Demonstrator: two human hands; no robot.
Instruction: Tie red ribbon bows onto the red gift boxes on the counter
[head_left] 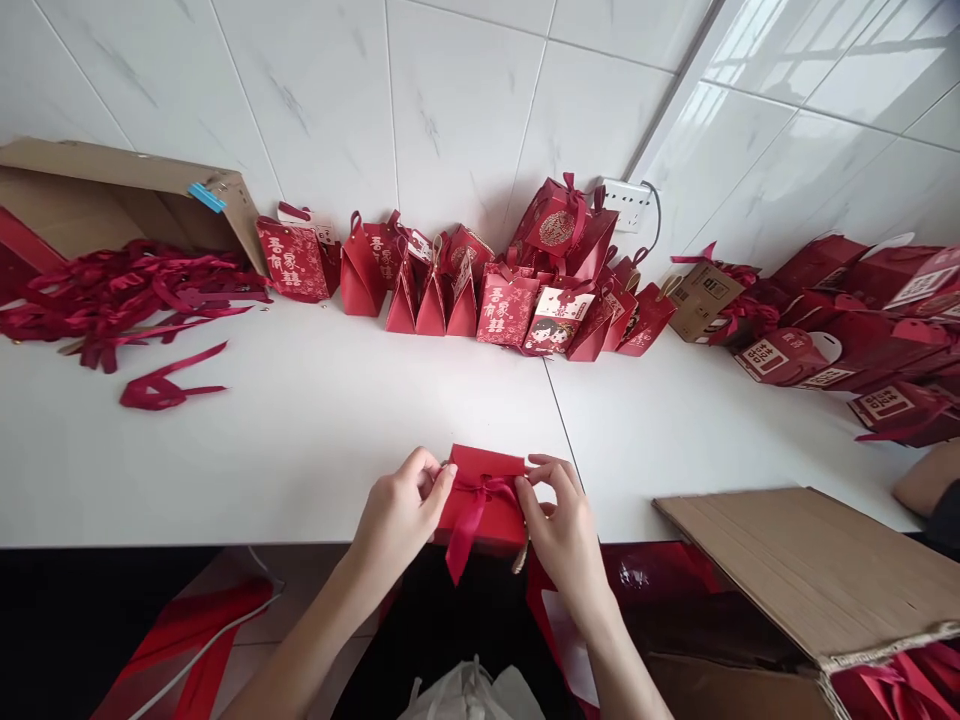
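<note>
A red gift box (pixel 486 522) with a dark pink ribbon (pixel 466 530) tied in a bow or knot near its top is held at the front edge of the white table. My left hand (pixel 409 500) pinches its upper left side between thumb and fingers. On the opposite side, my right hand (pixel 559 515) grips the upper right edge by the ribbon's end. One ribbon tail hangs down the front of the box. A gold cord tip (pixel 520 558) dangles below my right fingers.
Finished-looking red gift boxes (pixel 431 290) stand along the tiled wall. At left, a cardboard box (pixel 135 185) spills loose ribbons (pixel 127 285). More red boxes (pixel 840 320) are piled at right. An open carton (pixel 817 560) juts up front right, near another person's arm (pixel 930 480).
</note>
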